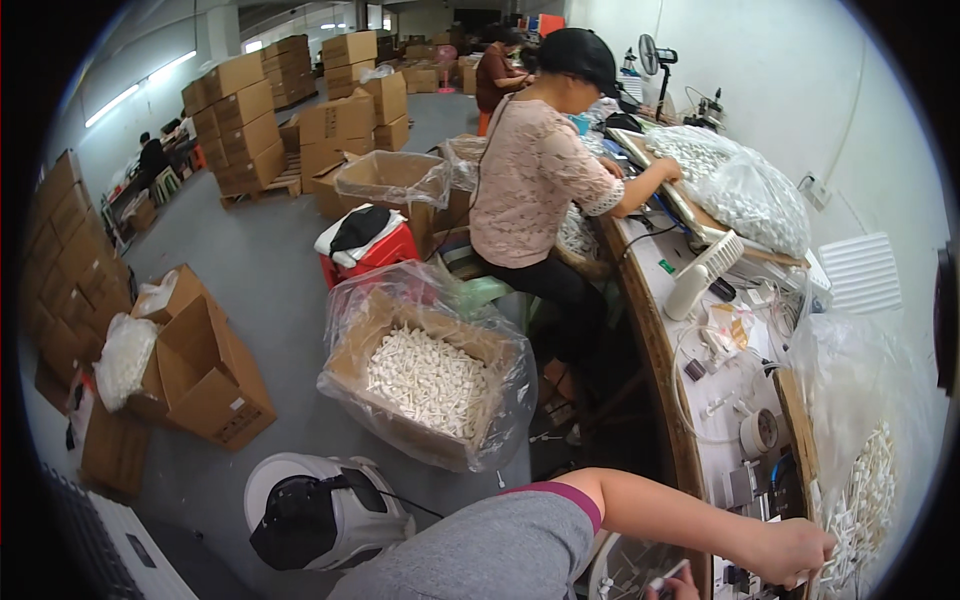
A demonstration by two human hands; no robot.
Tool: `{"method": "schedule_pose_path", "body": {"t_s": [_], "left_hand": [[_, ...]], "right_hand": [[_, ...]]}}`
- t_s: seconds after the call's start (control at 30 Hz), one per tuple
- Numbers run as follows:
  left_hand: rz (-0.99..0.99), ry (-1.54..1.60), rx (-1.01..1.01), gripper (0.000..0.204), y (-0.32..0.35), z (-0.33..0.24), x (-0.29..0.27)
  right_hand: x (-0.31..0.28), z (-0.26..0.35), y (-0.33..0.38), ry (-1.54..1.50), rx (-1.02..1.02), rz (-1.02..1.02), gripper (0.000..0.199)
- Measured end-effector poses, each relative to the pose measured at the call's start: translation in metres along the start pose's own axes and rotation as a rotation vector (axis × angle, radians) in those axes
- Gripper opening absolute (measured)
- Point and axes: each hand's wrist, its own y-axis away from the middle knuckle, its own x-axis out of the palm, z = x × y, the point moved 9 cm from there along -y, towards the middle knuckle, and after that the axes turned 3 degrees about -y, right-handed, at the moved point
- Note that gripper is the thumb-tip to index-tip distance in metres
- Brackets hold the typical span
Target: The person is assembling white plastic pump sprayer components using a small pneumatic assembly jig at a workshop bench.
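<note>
My left hand (798, 550) reaches across the bench at the lower right, its fingers closed at the edge of a heap of thin white plastic pieces (862, 500). Whether a piece sits between those fingers I cannot make out. The heap spills from a clear plastic bag (850, 370). Only part of my right hand (680, 586) shows at the lower edge, closed on a small pale piece (664, 577) whose kind is unclear. Beside it is a rounded container (606, 575) with white pieces in it.
Along the bench (655, 330) lie a white fan-like device (703, 275), a spool (758, 432) and cables. A co-worker (545, 150) sits farther along, hands near another bag of white parts (750, 190). A lined carton (425, 385) and a grey-white stool-like object (320, 510) stand on the floor.
</note>
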Motion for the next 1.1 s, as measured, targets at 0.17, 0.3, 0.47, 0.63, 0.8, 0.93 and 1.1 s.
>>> {"method": "schedule_pose_path", "body": {"t_s": [0.17, 0.3, 0.47, 0.63, 0.8, 0.93, 1.1], "left_hand": [[0.314, -0.157, -0.059, 0.03, 0.034, -0.061, -0.024], [0.276, -0.102, -0.085, 0.026, 0.055, -0.072, -0.033], [0.251, -0.118, -0.151, 0.027, 0.083, -0.065, -0.033], [0.082, 0.018, -0.16, 0.023, 0.101, -0.058, -0.032], [0.061, 0.062, -0.158, 0.023, 0.116, -0.049, -0.022], [0.086, 0.09, -0.197, 0.023, 0.13, -0.024, -0.004], [0.219, 0.093, -0.17, 0.025, 0.131, -0.025, 0.015]], "right_hand": [[0.071, -0.048, 0.032, -0.051, 0.119, 0.047, 0.028], [0.102, -0.094, 0.054, -0.173, 0.352, 0.052, 0.036], [0.128, -0.141, 0.07, -0.185, 0.564, 0.032, 0.029], [0.146, -0.156, 0.079, -0.048, 0.648, 0.028, 0.027], [0.158, -0.158, 0.091, -0.04, 0.704, 0.097, 0.043], [0.148, -0.085, 0.067, -0.149, 0.563, 0.305, 0.05], [0.215, -0.124, 0.115, -0.336, 0.816, 0.41, 0.051]]}}
